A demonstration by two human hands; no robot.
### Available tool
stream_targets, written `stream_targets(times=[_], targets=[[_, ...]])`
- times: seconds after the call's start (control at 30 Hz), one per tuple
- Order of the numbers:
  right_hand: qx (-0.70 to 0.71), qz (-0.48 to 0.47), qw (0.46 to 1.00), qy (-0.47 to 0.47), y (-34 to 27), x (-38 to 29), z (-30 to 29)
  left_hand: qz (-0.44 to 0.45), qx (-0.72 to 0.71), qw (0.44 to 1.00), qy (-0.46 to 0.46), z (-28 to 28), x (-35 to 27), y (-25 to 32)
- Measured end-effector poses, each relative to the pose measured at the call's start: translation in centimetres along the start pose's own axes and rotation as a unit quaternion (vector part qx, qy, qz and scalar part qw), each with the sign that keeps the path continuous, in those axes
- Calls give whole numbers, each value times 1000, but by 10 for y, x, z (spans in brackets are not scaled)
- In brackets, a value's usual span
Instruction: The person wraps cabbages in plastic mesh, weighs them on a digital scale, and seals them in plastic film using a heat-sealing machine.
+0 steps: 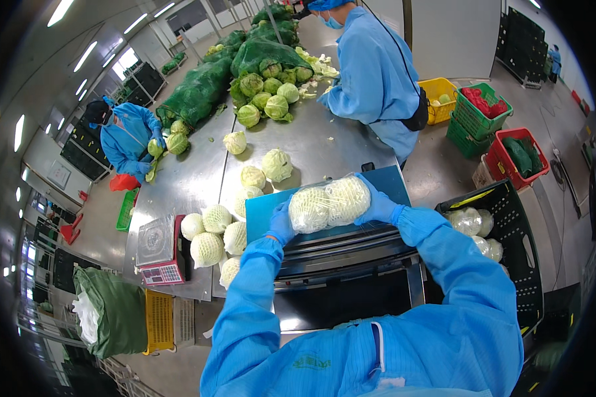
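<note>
Between my two gloved hands is a pair of cabbages in white foam netting, bound side by side in clear plastic film. My left hand grips the left end, and my right hand is around the right end. The pair is over the blue top plate of a film-wrapping machine, whose dark rollers run along its near side. Whether the pair touches the plate is hidden. Left of the machine, several net-covered cabbages stand on the steel table.
A red digital scale stands at the table's left edge. On my right, a black crate holds film-wrapped cabbages. Two co-workers in blue gowns stand at the table near loose cabbages and green mesh sacks.
</note>
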State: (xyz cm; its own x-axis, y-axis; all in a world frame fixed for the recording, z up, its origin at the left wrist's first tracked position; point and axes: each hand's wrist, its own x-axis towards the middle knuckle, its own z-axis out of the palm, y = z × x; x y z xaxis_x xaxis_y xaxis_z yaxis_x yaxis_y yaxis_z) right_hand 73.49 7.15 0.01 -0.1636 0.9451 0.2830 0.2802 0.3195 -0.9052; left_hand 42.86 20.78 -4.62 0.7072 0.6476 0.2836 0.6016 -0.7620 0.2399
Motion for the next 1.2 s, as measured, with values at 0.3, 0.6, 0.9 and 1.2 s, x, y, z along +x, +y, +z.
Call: stream_targets(times=[0.3,0.6,0.9,1.2], targets=[[275,235,932,-30,-67,-128,38,-41,-503,819,-272,-78,-117,100],[508,546,666,-23,-110,-246,90,-421,-790,354,-270,-83,-310,132],[35,377,925,14,-128,-265,106,-380,-533,749,-102,-56,-366,129],[-216,294,873,323,-15,-261,157,-121,-103,987,20,8,-220,129]])
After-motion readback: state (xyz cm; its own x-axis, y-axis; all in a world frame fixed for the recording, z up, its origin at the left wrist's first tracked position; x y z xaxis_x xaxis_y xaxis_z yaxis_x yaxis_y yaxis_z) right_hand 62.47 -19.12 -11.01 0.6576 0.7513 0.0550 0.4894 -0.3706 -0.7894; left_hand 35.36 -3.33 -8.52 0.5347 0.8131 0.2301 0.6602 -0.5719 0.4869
